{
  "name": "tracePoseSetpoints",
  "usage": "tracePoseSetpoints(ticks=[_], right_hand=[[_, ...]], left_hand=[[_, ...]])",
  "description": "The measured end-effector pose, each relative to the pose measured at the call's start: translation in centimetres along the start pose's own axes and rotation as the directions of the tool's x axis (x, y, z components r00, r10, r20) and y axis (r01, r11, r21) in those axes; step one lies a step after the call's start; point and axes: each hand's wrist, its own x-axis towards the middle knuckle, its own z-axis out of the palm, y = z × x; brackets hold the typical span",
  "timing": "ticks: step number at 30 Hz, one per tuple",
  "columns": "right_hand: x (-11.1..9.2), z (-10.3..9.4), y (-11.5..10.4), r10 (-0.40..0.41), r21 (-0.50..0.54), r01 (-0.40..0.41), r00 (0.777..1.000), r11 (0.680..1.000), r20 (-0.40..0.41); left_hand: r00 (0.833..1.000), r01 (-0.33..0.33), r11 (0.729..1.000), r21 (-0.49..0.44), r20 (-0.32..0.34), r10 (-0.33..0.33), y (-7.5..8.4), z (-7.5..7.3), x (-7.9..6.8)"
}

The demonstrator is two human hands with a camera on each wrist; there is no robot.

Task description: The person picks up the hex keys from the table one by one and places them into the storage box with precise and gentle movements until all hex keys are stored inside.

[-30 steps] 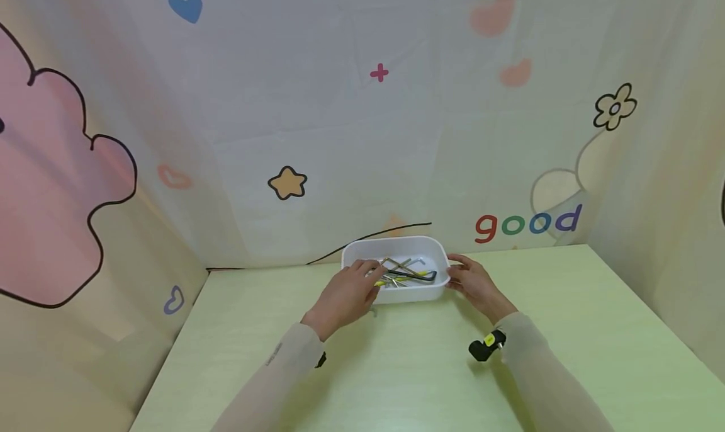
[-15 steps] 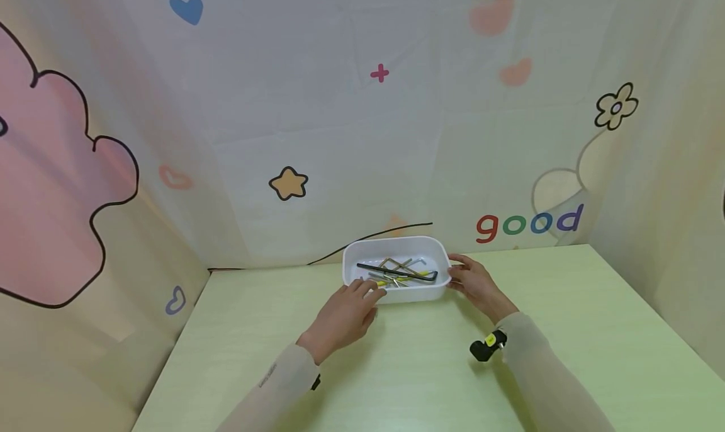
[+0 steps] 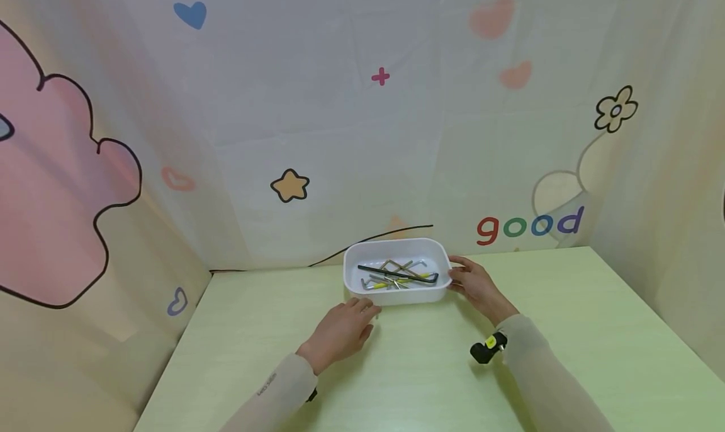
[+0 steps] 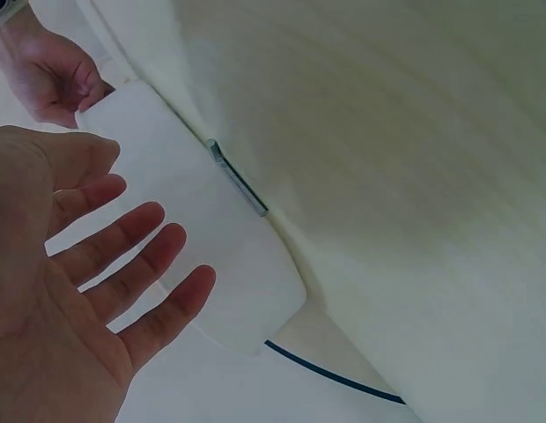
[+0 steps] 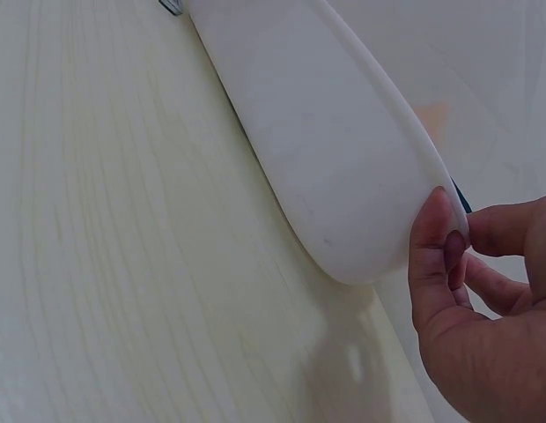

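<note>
Against the back of the table stands a white plastic bin (image 3: 396, 298) with several hex keys inside. Among them, a long black hex key (image 3: 396, 272) lies across silver, brass-coloured and yellow-sleeved ones. On the table just before the bin's front wall is a small grey hex key (image 4: 240, 183), mostly hidden by my fingers in the head view. My left hand (image 3: 342, 332) hovers near it, fingers loosely spread and holding nothing. At the bin's right end my right hand (image 3: 479, 289) grips the rim, thumb on the outer wall.
The pale green wood-grain table (image 3: 419, 369) reaches forward to a patterned curtain (image 3: 340, 117) close behind the bin. Curtain also stands along both sides. A black wrist camera (image 3: 487, 348) sticks out from my right sleeve.
My left hand has drawn back from over the bin toward me and down to the table before it, uncovering the hex keys inside. My right hand has stayed at the bin's end.
</note>
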Motion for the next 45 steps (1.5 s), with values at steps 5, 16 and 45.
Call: tracePoseSetpoints(ticks=[5, 16, 45], right_hand=[[0.3, 0.0, 0.2, -0.004, 0.008, 0.004, 1.0, 1.0, 0.003], [0.2, 0.0, 0.1, -0.009, 0.003, 0.009, 1.0, 1.0, 0.002], [0.2, -0.1, 0.6, -0.035, 0.011, 0.035, 0.999, 0.999, 0.006]], left_hand=[[1.0, 0.014, 1.0, -0.012, 0.017, -0.013, -0.2, 0.6, 0.2], [0.999, 0.006, 1.0, -0.023, 0.047, -0.005, -0.7, 1.8, 0.6], [0.98, 0.004, 0.999, -0.044, 0.199, 0.005, -0.4, 2.2, 0.7]])
